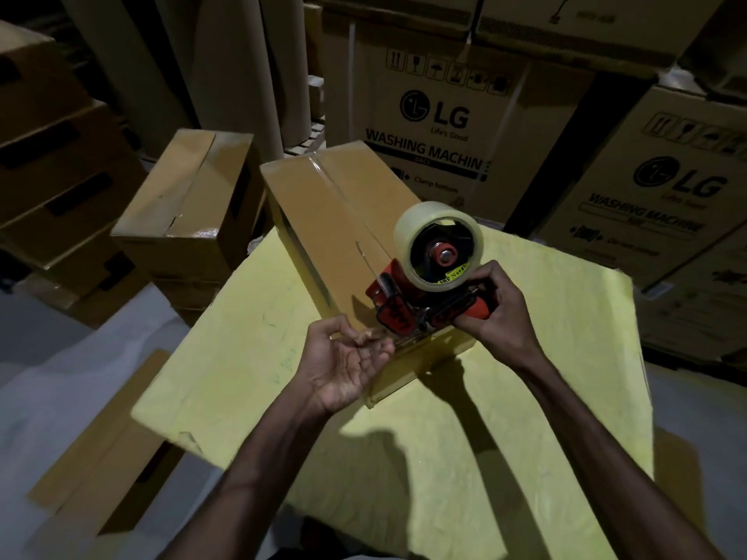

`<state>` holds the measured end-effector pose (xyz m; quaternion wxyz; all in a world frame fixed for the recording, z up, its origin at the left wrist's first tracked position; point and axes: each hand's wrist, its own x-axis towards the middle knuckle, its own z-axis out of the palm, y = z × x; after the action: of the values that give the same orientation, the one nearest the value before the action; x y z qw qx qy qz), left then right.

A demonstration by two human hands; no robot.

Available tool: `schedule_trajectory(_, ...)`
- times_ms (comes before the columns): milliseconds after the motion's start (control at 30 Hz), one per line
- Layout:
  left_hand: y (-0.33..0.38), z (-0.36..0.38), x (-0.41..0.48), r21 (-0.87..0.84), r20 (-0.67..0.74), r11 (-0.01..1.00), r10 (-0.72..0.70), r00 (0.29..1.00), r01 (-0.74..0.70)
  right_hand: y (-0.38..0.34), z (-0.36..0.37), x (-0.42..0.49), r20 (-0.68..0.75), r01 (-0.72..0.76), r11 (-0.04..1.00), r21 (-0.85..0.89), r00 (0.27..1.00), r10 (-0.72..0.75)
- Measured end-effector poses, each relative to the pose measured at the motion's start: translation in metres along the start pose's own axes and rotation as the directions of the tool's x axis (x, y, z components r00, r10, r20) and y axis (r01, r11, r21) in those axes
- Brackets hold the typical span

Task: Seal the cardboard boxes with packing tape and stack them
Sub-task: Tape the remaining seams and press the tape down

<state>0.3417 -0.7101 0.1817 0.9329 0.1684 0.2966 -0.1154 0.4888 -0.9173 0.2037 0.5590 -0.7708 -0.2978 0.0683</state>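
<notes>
Your box [323, 220] lies on the yellow worktop [525, 398], likely light but stiff, so lift it by opposite bottom edges. Your right hand [497, 313] wraps its fingers round the tape dispenser [424, 293] handle at the box's near end. Your left hand [347, 357] is palm up, fingers loosely curled.

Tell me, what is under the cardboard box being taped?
The cardboard box rests on a yellow sheet. Whatever supports that sheet is covered, so it cannot be seen.
</notes>
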Motion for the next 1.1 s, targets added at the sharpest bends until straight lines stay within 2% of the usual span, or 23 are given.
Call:
schedule_trajectory(100,0.003,0.000,-0.004,0.099,-0.050,0.994,0.043,0.998,-0.038,0.004,0.004,0.006,0.014,0.021,1.000,-0.022,1.000,-0.021)
schedule_trajectory(333,-0.007,0.001,-0.003,0.147,-0.152,0.987,0.083,0.985,-0.061,0.011,0.007,0.018,0.106,0.010,1.000,-0.013,0.994,-0.009)
schedule_trajectory(467,-0.016,-0.007,-0.001,0.169,-0.194,0.976,0.173,0.966,-0.141,0.008,-0.005,0.033,0.241,0.046,0.998,-0.046,0.970,-0.034)
schedule_trajectory(567,-0.026,-0.014,-0.001,0.258,-0.243,0.936,0.301,0.922,-0.237,0.003,-0.016,0.051,0.442,0.112,0.984,-0.141,0.896,-0.038)
schedule_trajectory(667,-0.040,-0.014,-0.001,0.390,-0.270,0.874,0.411,0.871,-0.291,-0.005,-0.020,0.070,0.628,0.248,0.938,-0.241,0.777,-0.044)
schedule_trajectory(733,-0.048,-0.014,0.000,0.419,-0.291,0.845,0.471,0.833,-0.331,-0.012,-0.020,0.080,0.712,0.314,0.914,-0.258,0.702,-0.039)
schedule_trajectory(833,-0.052,-0.014,-0.002,0.430,-0.344,0.816,0.544,0.766,-0.386,-0.021,-0.018,0.090,0.796,0.415,0.871,-0.264,0.604,-0.046)
schedule_trajectory(900,-0.054,-0.014,-0.005,0.469,-0.326,0.785,0.579,0.747,-0.404,-0.027,-0.018,0.094,0.827,0.491,0.825,-0.279,0.560,-0.054)
schedule_trajectory(1000,-0.059,-0.014,-0.005,0.553,-0.319,0.746,0.602,0.732,-0.372,-0.033,-0.019,0.098,0.855,0.544,0.790,-0.282,0.516,-0.051)
schedule_trajectory(1100,-0.061,-0.020,-0.003,0.562,-0.349,0.735,0.627,0.696,-0.380,-0.030,-0.020,0.093,0.864,0.540,0.787,-0.298,0.504,-0.018)
